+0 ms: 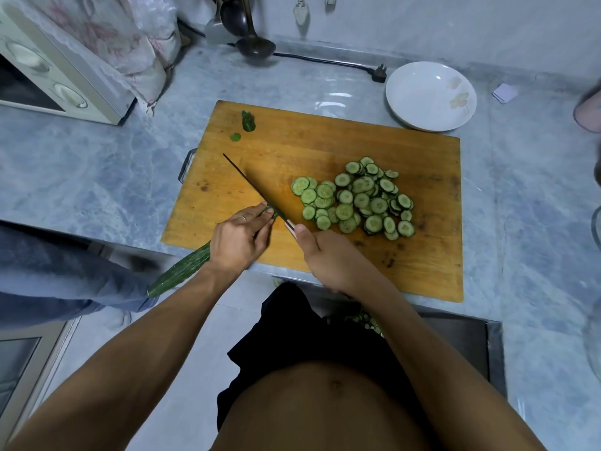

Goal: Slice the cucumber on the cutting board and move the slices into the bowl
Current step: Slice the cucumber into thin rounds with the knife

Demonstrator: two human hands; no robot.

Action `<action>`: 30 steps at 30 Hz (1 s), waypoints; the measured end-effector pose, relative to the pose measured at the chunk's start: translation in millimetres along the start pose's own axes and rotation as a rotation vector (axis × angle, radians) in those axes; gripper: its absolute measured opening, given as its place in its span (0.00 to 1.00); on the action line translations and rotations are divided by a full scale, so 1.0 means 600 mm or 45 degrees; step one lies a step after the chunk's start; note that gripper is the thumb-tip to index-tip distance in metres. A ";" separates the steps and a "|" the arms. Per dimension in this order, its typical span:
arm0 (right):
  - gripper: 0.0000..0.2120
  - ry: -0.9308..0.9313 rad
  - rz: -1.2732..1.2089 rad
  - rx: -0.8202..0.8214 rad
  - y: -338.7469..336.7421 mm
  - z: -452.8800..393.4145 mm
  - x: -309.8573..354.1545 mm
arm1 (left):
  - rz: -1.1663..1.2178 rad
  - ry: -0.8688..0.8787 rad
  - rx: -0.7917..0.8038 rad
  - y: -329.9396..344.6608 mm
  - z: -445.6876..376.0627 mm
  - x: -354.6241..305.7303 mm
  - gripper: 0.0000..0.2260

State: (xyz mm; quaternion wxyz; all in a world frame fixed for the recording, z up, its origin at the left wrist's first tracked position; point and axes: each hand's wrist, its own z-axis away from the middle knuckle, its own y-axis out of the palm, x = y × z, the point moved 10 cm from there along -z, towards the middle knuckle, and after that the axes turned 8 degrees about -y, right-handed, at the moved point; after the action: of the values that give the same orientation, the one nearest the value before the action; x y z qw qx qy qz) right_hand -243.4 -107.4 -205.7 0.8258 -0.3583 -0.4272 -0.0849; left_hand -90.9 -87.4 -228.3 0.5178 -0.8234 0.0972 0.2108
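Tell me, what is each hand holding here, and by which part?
The left hand grips the cucumber near its cut end, fingertips beside the blade. The right hand holds the knife by its handle.

The cutting board (325, 151) lies on the counter (81, 177); slices (354, 198) sit right of the knife (250, 185), the bowl (431, 96) behind-right, off the board.

My long dark-green cucumber (182, 271) overhangs the wooden cutting board (292, 151); pale round slices (357, 198) are heaped on it, and the white bowl (429, 96) sits just beyond.
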 end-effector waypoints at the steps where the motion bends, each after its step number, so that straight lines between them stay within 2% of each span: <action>1: 0.28 0.003 0.025 -0.003 0.003 -0.005 0.000 | -0.007 0.010 -0.002 0.001 0.000 0.000 0.09; 5: 0.28 -0.042 0.086 -0.060 0.021 -0.011 -0.002 | -0.007 0.002 0.000 0.004 0.003 0.001 0.11; 9: 0.29 -0.027 0.074 -0.105 0.009 -0.006 -0.009 | 0.018 -0.030 -0.037 -0.002 0.005 0.003 0.08; 16: 0.29 0.023 -0.096 -0.147 -0.034 0.007 -0.038 | 0.042 -0.026 -0.047 -0.005 0.002 0.005 0.08; 21: 0.32 -0.035 -0.086 -0.079 -0.013 0.025 -0.021 | 0.076 -0.036 -0.030 -0.003 0.002 0.011 0.08; 25: 0.27 -0.096 0.001 -0.056 -0.001 0.032 -0.005 | 0.089 -0.063 0.007 -0.001 0.001 0.016 0.12; 28: 0.27 -0.096 -0.008 -0.060 -0.005 0.035 -0.002 | 0.079 -0.056 0.014 -0.001 0.002 0.015 0.11; 30: 0.27 -0.096 0.022 -0.035 -0.002 0.039 0.001 | 0.085 -0.047 0.017 0.000 0.002 0.016 0.14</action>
State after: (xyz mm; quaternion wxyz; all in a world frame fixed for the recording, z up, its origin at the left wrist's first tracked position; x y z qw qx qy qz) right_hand -258.8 -92.5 -195.7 0.8049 -0.3761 -0.4537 -0.0700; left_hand -82.5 -85.9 -233.3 0.5178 -0.8121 0.1165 0.2425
